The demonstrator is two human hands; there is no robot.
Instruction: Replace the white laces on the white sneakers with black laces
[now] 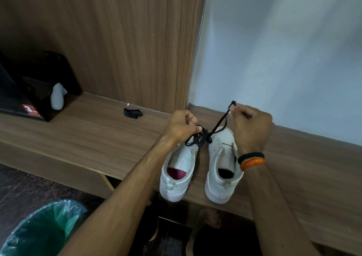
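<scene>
Two white sneakers stand side by side on the wooden bench, heels toward me: the left sneaker and the right sneaker. A black lace runs taut between my hands above their fronts. My left hand pinches the tangled lower part of the lace over the left sneaker. My right hand pinches the lace's upper end, raised beyond the right sneaker. A second bundled black lace lies on the bench further back. My hands hide the sneakers' toes.
A black box with a white cloth item stands at the bench's back left. A bin lined with green plastic sits on the floor at lower left. A wooden panel and a white wall rise behind the bench.
</scene>
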